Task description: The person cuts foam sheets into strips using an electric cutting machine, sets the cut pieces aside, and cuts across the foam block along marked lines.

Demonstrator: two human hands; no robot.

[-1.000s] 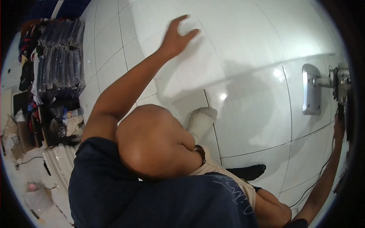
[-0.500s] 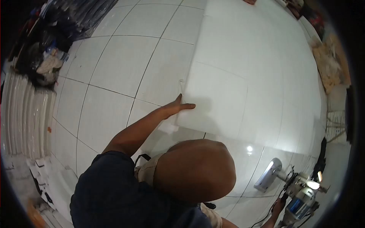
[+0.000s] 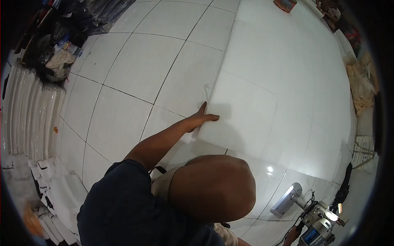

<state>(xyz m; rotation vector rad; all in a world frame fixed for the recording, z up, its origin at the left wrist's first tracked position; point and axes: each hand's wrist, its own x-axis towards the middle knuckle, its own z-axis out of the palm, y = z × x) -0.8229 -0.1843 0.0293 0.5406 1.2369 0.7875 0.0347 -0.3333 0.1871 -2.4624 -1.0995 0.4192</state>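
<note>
A wide white sheet (image 3: 250,82), perhaps a layered stack, lies on the tiled floor. At its near left corner is my left hand (image 3: 201,119), thumb resting over the sheet and index finger stretched along its side edge; the other fingers are mostly hidden. My right hand (image 3: 292,235), partly cut off at the bottom right, is wrapped around the handle of an upright electric cloth-cutting machine (image 3: 318,229) with a blue label and a lit lamp. A bent bare knee (image 3: 211,188) lies between my two hands.
Pale floor tiles (image 3: 135,69) extend left of the sheet. Plastic-wrapped white stacks (image 3: 28,115) line the left side, below dark bags (image 3: 92,14). A reddish container (image 3: 285,5) sits on the sheet's far end. A silver oblong metal piece (image 3: 286,200) is beside the machine.
The view has shifted, so the sheet and floor sit slightly farther right, and more of the reddish container shows. My left hand stays at the sheet's corner; my right hand keeps the machine's handle.
</note>
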